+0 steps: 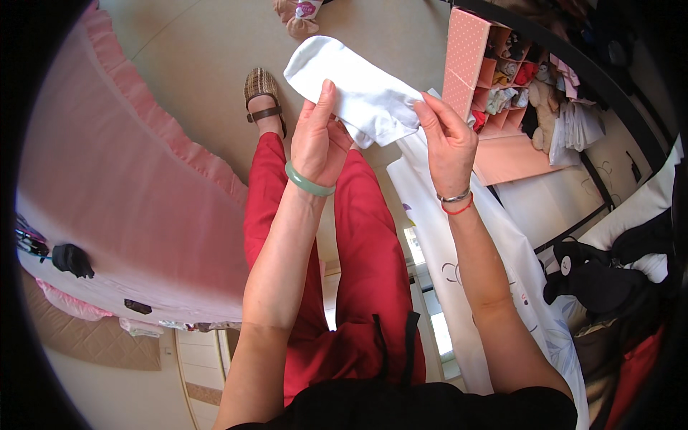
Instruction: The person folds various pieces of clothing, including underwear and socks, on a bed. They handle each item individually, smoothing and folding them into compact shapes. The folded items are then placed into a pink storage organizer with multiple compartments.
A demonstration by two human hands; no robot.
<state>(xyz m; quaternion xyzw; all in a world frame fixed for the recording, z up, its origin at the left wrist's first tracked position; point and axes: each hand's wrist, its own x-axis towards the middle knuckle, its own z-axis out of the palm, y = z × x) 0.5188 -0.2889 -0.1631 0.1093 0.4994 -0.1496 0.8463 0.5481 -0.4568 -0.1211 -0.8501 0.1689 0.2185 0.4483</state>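
A white sock [351, 82] is stretched between my two hands, out in front of my knees. My left hand [320, 140] is under its near side, thumb laid on top and fingers mostly hidden behind the cloth. With thumb and forefinger, my right hand [448, 136] pinches the sock's right end. A second white layer shows below the sock near the left fingers; whether it is another sock I cannot tell. A pink compartment box [466, 64] with its flap lowered stands beyond my right hand, holding rolled socks and small clothes [502, 99].
At left is a bed with a pink ruffled cover [143, 165], with a small black bundle [72, 260] on it. White patterned cloth [459, 244] hangs beneath my right forearm. A black rack bar [631, 122] and dark clothes [602, 287] are at right. A tan bag [297, 18] lies on the floor.
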